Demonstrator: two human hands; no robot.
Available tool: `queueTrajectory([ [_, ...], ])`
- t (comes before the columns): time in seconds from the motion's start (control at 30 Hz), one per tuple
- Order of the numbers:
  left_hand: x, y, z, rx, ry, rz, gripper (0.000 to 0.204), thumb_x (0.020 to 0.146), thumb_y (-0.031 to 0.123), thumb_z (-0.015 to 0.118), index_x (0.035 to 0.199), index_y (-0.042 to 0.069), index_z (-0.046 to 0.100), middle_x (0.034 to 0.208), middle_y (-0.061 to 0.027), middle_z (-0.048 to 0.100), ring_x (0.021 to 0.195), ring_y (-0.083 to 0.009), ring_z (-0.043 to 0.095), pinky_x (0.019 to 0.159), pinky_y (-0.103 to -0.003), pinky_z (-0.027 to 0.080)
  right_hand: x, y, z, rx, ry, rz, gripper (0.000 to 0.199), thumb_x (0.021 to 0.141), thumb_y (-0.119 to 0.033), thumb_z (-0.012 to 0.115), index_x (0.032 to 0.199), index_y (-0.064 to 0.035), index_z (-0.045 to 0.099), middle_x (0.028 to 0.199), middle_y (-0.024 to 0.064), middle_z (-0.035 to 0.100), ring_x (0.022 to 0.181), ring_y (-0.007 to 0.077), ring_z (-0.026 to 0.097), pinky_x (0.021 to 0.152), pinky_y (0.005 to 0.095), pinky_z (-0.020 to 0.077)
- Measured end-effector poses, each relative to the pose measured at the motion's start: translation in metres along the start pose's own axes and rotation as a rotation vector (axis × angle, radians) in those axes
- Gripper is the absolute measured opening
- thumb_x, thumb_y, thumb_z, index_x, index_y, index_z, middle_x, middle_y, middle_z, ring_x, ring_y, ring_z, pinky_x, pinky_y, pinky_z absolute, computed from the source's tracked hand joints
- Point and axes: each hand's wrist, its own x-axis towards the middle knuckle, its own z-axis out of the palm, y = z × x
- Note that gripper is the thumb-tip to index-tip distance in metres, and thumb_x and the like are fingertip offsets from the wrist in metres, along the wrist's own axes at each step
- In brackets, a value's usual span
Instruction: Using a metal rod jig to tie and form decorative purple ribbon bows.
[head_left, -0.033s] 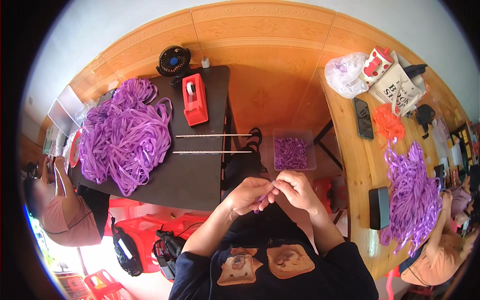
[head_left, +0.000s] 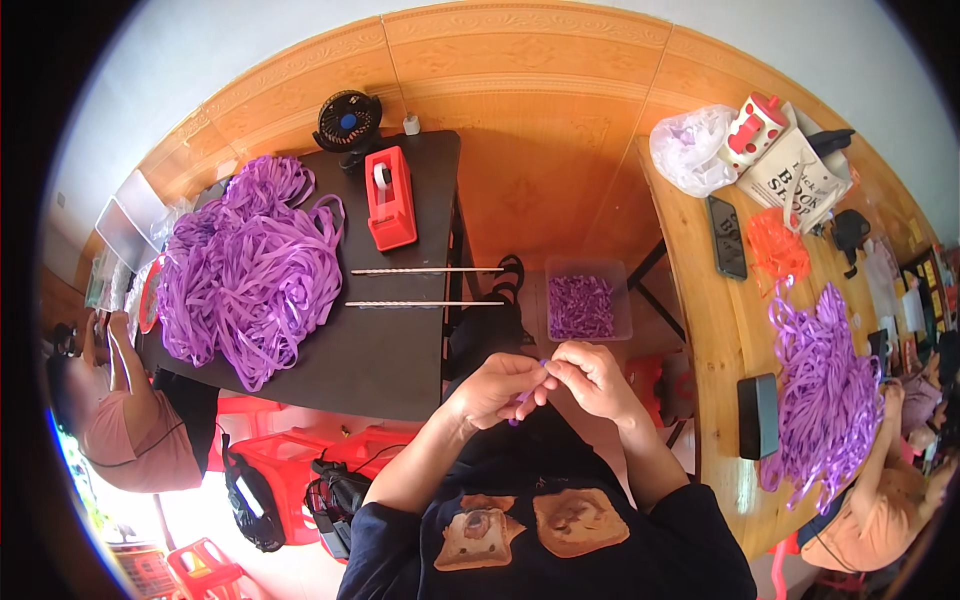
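Over my lap, my left hand [head_left: 500, 385] and my right hand [head_left: 592, 380] meet at the fingertips. Both are closed, pinching a short piece of purple ribbon [head_left: 524, 396] between them. Most of the ribbon is hidden by the fingers, and its exact form is too small to tell. Just beyond my hands, low down, a clear plastic box [head_left: 624, 330] holds many small purple ribbon pieces [head_left: 580, 307]. A large heap of purple ribbon [head_left: 250, 270] lies on the dark table [head_left: 400, 370] to my left.
Two thin rods [head_left: 425, 304] and a red tape dispenser [head_left: 390, 205] lie on the dark table, near a black fan [head_left: 348, 122]. The wooden table [head_left: 715, 350] carries a phone [head_left: 726, 237], a dark box [head_left: 757, 417] and more ribbon [head_left: 825, 390]. People sit at both sides.
A little more purple shows between my fingertips. Otherwise my hands and the surroundings look the same.
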Motion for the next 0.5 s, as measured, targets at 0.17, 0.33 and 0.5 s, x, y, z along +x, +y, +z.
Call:
queueTrajectory([
  [0.17, 0.003, -0.005, 0.002, 0.247, 0.059, 0.139, 0.017, 0.092, 0.007, 0.056, 0.084, -0.004, 0.066, 0.069, -0.0065, 0.062, 0.050, -0.0098, 0.051, 0.043, -0.019, 0.033, 0.004, 0.001, 0.000, -0.151, 0.003, -0.061, 0.013, 0.086, 0.000, 0.059, 0.073, 0.0015, 0.055, 0.063, 0.0085, 0.055, 0.056, 0.0204, 0.054, 0.053, 0.0314, 0.0400],
  [0.33, 0.004, -0.015, 0.013, 0.955, 0.272, 0.715, 0.007, 0.083, 0.003, 0.062, 0.086, -0.003, 0.064, 0.068, -0.0109, 0.062, 0.059, -0.0222, 0.060, 0.053, -0.032, 0.045, 0.001, 0.006, 0.011, -0.374, 0.134, -0.117, 0.014, 0.080, -0.001, 0.062, 0.069, -0.0010, 0.052, 0.061, 0.0117, 0.052, 0.056, 0.0300, 0.052, 0.053, 0.0362, 0.0370],
  [0.5, 0.003, -0.017, 0.024, 1.106, 0.389, 0.858, 0.009, 0.081, -0.001, 0.058, 0.087, -0.004, 0.064, 0.079, -0.0194, 0.063, 0.071, -0.0371, 0.062, 0.061, -0.039, 0.050, -0.004, 0.002, 0.016, -0.402, 0.225, -0.068, 0.016, 0.078, -0.002, 0.063, 0.067, -0.0034, 0.051, 0.060, 0.0122, 0.050, 0.056, 0.0331, 0.050, 0.053, 0.0396, 0.0342],
])
